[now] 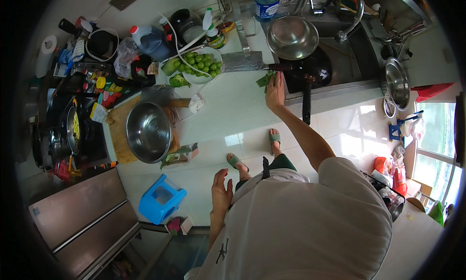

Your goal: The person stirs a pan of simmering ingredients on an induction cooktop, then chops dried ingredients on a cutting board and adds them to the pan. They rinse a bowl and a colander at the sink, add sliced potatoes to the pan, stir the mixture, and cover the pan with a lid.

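My right hand reaches over the counter beside the sink, fingers extended and close together, against some green leaves. Whether the fingers grip the leaves cannot be told. Just beyond them lies a cleaver, its dark handle pointing right over the sink's edge. My left hand hangs low at my side with nothing in it, fingers slightly apart. A wok sits in the sink with its black handle over the front edge, and an overturned steel bowl rests near it.
Left along the counter are a plate of green fruit, a steel bowl on a wooden cutting board, bottles, and a stove with a pan. A blue plastic stool stands on the floor. The faucet overhangs the sink.
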The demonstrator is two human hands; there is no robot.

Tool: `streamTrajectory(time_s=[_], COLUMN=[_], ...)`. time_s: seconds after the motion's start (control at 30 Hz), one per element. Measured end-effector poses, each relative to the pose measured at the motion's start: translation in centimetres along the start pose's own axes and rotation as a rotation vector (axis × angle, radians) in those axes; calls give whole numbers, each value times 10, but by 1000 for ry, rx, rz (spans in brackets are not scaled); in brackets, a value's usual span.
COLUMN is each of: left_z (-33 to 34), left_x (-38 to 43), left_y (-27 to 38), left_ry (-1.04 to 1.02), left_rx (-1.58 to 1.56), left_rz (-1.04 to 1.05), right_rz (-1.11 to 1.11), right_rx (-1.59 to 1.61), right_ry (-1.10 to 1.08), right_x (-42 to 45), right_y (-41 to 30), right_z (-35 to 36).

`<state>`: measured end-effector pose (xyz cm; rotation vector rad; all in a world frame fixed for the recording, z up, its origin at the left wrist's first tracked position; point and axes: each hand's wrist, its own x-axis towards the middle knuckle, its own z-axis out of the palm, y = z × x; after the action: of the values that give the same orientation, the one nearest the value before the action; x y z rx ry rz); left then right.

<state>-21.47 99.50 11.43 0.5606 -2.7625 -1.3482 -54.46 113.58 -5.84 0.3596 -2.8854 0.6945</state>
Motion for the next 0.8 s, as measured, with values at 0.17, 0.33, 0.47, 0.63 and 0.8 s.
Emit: streamTrajectory(time_s=[0.17,0.33,0.47,0.63,0.8], left_z=[-18,-33,-40,-37,-21], left_x=[-13,-22,-17,-7,10], left_y=[-13,-28,-35,-39,-25], left_ry=[13,0,-10,-8,-74], left_rx=[-4,30,52,67,79], left_rz=[-75,-57,-46,18,84], right_rz=[28,-109,-440,138,88], right_rx=[198,368,312,827,447], right_ry=[-114,-238,-354,-510,129], right_x=[-1,-24,-58,-48,-66], right_y=[-83,-160,-151,-82,28], right_z=[58,75,73,-59,0])
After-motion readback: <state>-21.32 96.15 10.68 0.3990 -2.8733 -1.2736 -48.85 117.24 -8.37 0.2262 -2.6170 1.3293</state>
